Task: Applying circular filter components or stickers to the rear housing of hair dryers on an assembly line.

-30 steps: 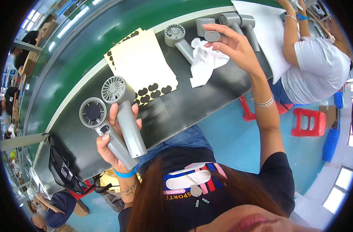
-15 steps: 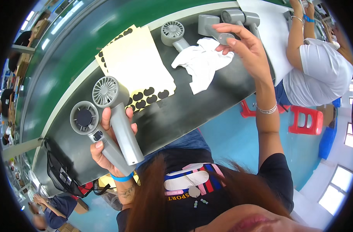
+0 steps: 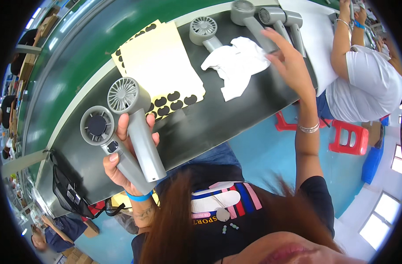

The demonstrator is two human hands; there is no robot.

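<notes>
My left hand (image 3: 117, 169) is wrapped round two grey handheld fans side by side. The left fan (image 3: 96, 125) has a dark round hub and a small dark panel on its neck. The other fan (image 3: 146, 147) shows a pale spoked grille. My right hand (image 3: 293, 68), slightly blurred, is at the handle end of another grey fan (image 3: 253, 27) lying at the back. Its thumb and fingers are spread apart around that end. A crumpled white cloth (image 3: 238, 64) lies just left of this hand, partly over the handle of a further fan (image 3: 204, 28).
Pale yellow sheets (image 3: 159, 61) with black round stickers lie on the dark table (image 3: 201, 132). Two more fans (image 3: 276, 20) are at the back right. A black bag (image 3: 66, 189) sits at the left. Beside a red stool (image 3: 348, 136) is a co-worker in a white shirt (image 3: 372, 83).
The fan at my right hand has gone from pointing its handle end upward to lying along the table. My right fingers have spread. The left hand still holds both fans.
</notes>
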